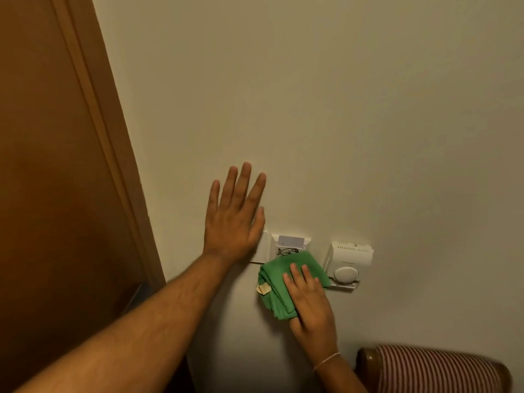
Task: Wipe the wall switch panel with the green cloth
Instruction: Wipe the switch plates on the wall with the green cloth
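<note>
bearing the switch panel, a cream wall meets a brown door.

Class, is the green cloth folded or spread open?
Folded: the green cloth shows stacked layers along its lower edge, beside the right hand.

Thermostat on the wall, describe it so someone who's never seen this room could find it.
On the cream wall right of the wooden door, three white fittings sit in a row. The thermostat is the rightmost, right of the green cloth. Unlike the switch plates beside it, it is a boxy unit with vent slots and a round dial.
</note>
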